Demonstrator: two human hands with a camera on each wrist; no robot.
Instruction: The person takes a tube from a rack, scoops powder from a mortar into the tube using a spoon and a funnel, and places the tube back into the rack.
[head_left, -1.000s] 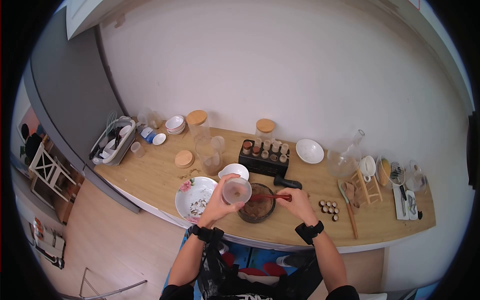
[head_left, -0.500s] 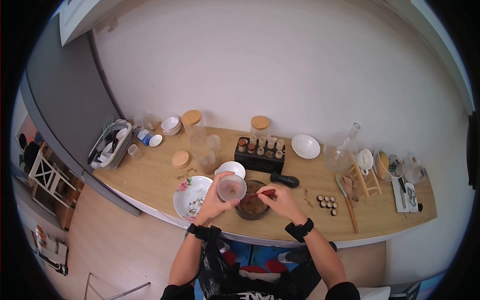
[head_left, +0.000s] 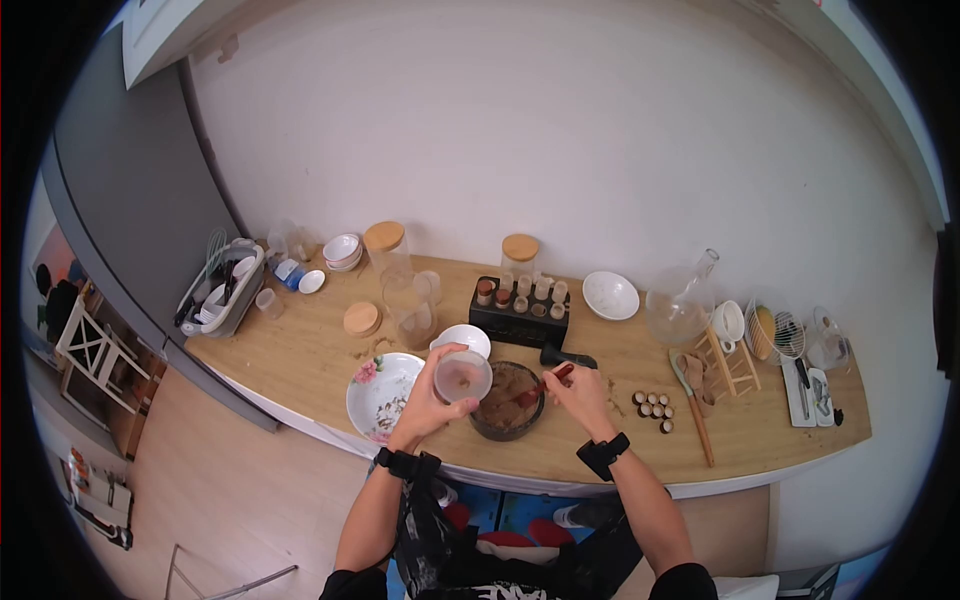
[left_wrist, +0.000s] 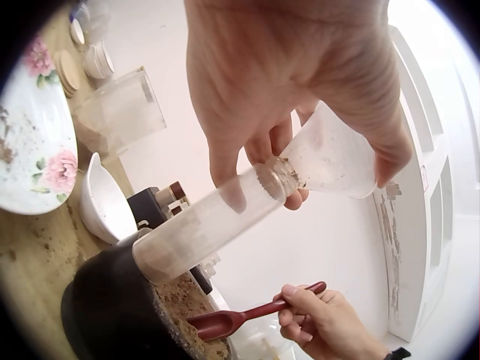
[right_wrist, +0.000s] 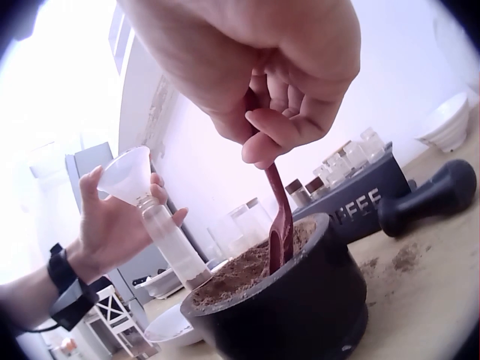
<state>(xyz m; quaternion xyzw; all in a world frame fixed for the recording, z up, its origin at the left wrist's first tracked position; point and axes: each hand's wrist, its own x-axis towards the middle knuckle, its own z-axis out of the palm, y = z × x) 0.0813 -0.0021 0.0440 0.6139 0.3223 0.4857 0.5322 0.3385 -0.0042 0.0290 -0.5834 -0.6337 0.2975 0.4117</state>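
Note:
My left hand (head_left: 424,406) holds a clear tube (left_wrist: 214,221) by its neck, with a translucent funnel (left_wrist: 335,154) set in the mouth. The tube tilts, and its lower end, with a little brown powder inside, overlaps the rim of a black mortar (right_wrist: 292,307). Brown powder (right_wrist: 236,274) fills much of the mortar. My right hand (head_left: 585,398) pinches the handle of a dark red scoop (right_wrist: 277,202); the scoop's bowl stands in the powder by the mortar's rim. A black pestle (right_wrist: 431,199) lies behind the mortar.
A flowered plate (head_left: 368,405) with scraps stands left of the mortar, a white spouted bowl (head_left: 465,338) behind it. Farther back is a black rack (head_left: 518,325) of small vials. Small caps (head_left: 655,405) and a wooden-handled spatula (head_left: 699,425) lie to the right.
The scoop went from nearly level beside the funnel down into the mortar, then across to its right side, the handle now steeper. The left hand keeps the tube and funnel almost still.

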